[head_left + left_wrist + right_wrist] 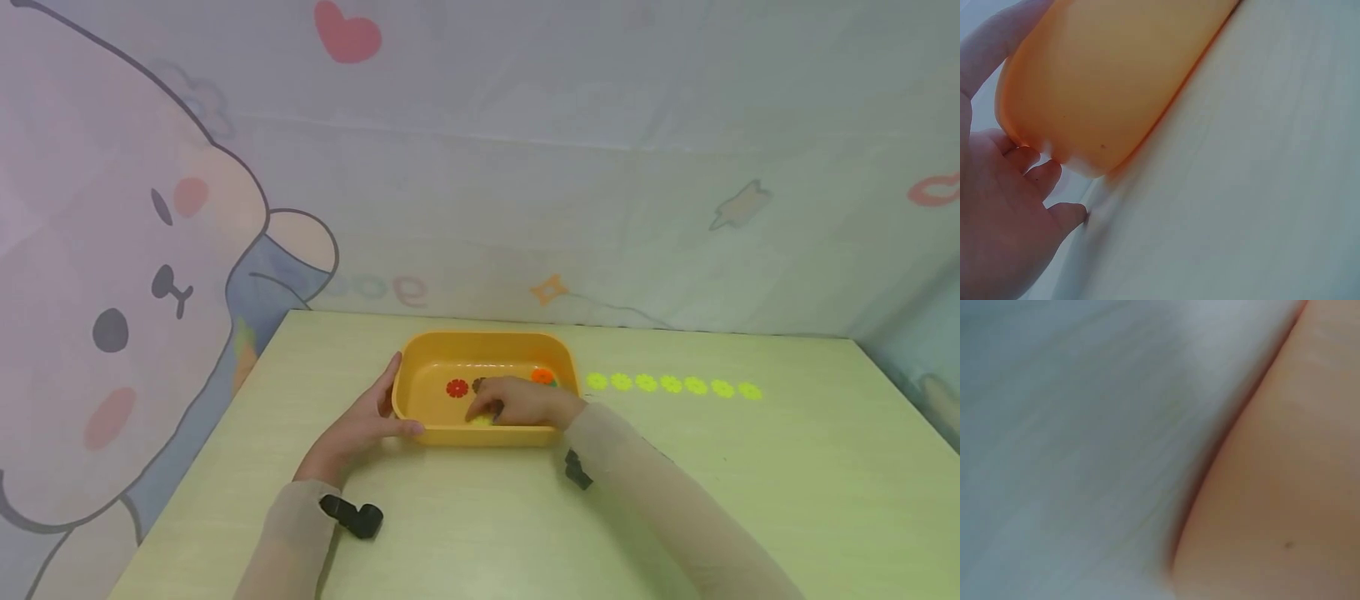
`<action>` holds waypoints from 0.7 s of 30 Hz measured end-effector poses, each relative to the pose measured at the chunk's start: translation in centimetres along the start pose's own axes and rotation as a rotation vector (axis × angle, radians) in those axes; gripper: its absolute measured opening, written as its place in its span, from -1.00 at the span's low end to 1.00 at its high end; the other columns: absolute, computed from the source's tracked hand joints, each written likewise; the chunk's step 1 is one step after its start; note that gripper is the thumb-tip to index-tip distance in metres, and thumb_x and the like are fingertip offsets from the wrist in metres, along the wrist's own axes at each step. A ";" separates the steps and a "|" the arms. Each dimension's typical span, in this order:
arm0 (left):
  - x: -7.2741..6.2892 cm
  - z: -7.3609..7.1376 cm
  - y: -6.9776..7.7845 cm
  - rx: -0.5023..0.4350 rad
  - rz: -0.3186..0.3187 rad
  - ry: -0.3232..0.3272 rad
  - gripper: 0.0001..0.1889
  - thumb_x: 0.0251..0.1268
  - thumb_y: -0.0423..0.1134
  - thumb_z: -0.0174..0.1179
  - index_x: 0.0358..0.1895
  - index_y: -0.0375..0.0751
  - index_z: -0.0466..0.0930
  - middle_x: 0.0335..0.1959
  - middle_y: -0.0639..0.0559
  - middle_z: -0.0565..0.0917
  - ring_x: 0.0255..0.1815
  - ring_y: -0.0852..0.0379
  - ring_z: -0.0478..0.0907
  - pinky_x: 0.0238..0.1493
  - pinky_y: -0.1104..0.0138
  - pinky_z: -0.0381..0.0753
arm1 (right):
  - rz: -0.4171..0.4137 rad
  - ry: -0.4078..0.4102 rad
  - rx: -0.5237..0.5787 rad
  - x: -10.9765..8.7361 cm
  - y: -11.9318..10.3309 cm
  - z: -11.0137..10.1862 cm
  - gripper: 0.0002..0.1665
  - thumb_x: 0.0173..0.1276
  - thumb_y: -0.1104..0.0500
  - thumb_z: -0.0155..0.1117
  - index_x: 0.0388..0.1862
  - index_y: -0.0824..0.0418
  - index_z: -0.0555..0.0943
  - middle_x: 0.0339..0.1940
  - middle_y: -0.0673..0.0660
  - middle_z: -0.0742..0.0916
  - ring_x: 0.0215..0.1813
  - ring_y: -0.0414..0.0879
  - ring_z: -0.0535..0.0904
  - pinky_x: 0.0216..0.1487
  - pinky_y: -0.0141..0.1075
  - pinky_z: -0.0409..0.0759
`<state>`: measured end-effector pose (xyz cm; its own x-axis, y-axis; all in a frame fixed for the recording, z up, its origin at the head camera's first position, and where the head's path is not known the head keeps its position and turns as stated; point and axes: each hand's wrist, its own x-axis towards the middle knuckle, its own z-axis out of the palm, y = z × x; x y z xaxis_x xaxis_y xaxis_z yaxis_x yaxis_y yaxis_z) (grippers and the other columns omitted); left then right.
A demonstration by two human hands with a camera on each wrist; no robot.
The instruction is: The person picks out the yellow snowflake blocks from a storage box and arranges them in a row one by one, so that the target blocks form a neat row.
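A yellow plastic tray [487, 437] stands on the table. My left hand [360, 425] grips its left end, the thumb on the front rim and the fingers round the side; in the left wrist view the fingers curl at the tray's corner [1104, 94]. Over the front rim reaches my right hand [521, 402], its fingers bent down around a yellow flower-shaped piece [482, 422] at the tray floor. Near it lie a red flower piece [457, 388], a partly covered brown one [477, 385] and an orange one [542, 377]. A bit of green [554, 383] shows beside the orange piece.
Right of the tray, several yellow flower pieces [671, 384] lie in a row on the pale table [480, 517]. A printed cloth [525, 167] hangs behind the table's back edge. The right wrist view holds only tabletop and the tray's outer wall [1285, 487].
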<state>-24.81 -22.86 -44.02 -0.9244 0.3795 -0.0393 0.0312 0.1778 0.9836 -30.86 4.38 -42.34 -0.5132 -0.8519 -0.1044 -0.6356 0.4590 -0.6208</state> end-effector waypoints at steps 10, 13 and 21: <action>0.0 0.1 0.1 0.012 -0.022 0.014 0.17 0.11 -0.32 0.38 0.56 0.02 -0.42 0.59 -0.04 -0.28 0.57 -0.12 -0.19 0.51 -0.01 -0.17 | 0.052 0.029 -0.009 0.1 -0.3 0.1 -0.69 0.23 0.41 0.22 -0.07 0.21 0.67 -0.16 0.03 0.61 -0.17 -0.18 0.43 -0.05 -0.44 0.47; 0.1 0.0 0.0 0.015 -0.016 0.012 0.17 0.12 -0.33 0.38 0.56 0.01 -0.42 0.59 -0.06 -0.27 0.57 -0.14 -0.18 0.51 -0.01 -0.16 | 0.065 0.036 0.010 0.1 -0.3 0.1 -0.71 0.23 0.41 0.22 -0.09 0.21 0.65 -0.13 0.03 0.62 -0.15 -0.17 0.45 -0.03 -0.43 0.48; 0.0 0.0 0.2 0.017 -0.007 0.007 0.16 0.14 -0.36 0.35 0.55 -0.01 -0.45 0.59 -0.09 -0.28 0.57 -0.16 -0.19 0.50 -0.02 -0.16 | 0.077 0.034 0.091 0.1 -0.4 0.2 -0.70 0.20 0.45 0.20 -0.12 0.18 0.61 -0.20 -0.01 0.63 -0.19 -0.16 0.45 -0.09 -0.42 0.50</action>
<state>-24.76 -22.82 -43.87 -0.9271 0.3720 -0.0453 0.0309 0.1962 0.9801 -30.55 4.08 -42.23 -0.5788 -0.8052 -0.1286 -0.5395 0.4964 -0.6800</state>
